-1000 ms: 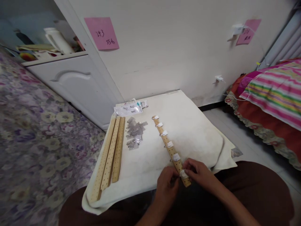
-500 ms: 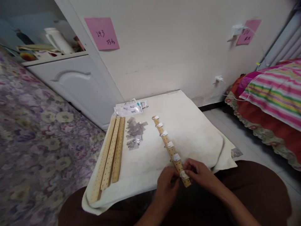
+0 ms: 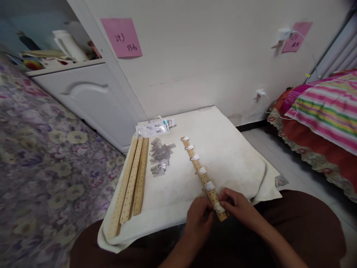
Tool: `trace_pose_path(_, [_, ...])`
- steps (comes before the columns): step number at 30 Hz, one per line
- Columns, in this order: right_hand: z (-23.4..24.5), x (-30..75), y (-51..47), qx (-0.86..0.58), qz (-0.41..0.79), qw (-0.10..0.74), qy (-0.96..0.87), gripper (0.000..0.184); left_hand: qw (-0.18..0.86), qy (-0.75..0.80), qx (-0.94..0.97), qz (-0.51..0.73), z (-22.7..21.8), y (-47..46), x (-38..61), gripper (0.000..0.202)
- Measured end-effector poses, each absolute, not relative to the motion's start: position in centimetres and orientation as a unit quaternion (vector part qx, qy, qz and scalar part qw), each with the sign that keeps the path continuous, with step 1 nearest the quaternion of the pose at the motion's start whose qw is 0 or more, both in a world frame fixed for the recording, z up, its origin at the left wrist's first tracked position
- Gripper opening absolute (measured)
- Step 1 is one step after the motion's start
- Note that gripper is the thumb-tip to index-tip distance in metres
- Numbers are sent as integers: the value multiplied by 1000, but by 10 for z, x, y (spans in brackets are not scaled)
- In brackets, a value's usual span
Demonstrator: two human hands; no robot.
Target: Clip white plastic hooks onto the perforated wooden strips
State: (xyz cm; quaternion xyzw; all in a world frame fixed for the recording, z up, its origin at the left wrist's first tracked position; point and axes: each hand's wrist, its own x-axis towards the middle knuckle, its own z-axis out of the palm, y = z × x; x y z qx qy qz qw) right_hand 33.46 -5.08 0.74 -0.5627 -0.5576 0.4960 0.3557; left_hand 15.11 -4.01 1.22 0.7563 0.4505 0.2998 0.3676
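A narrow wooden strip with rows of holes (image 3: pixel 205 178) lies lengthwise in front of me, its near end over the table's front edge. Several small silver rings with white tags sit along it; the nearest white tag (image 3: pixel 219 207) is close to that end. My right hand (image 3: pixel 237 206) is closed at the strip's right edge, thumb and finger pinching this tag. On the opposite edge my left hand (image 3: pixel 199 217) has its fingers curled together beside the same tag; what they grip is hidden. Left of the strip lies a pile of small clear bags with silver pieces (image 3: pixel 160 156).
Several more perforated wooden strips (image 3: pixel 131 182) lie side by side on the table's left. Clear packets (image 3: pixel 153 128) rest at the back left corner. A cream cloth (image 3: pixel 231 149) covers the table, which stands against a wall. A bed (image 3: pixel 329 108) is at the right.
The view has shifted very slightly. Both hands stay at the near end of the strip, with hardly any visible movement.
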Motion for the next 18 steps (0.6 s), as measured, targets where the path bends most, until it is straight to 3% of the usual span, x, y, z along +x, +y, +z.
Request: trace_pose_path(18, [18,335,-50,-588,439,339,-589,3,383,451,753,287,12,-40,150,16])
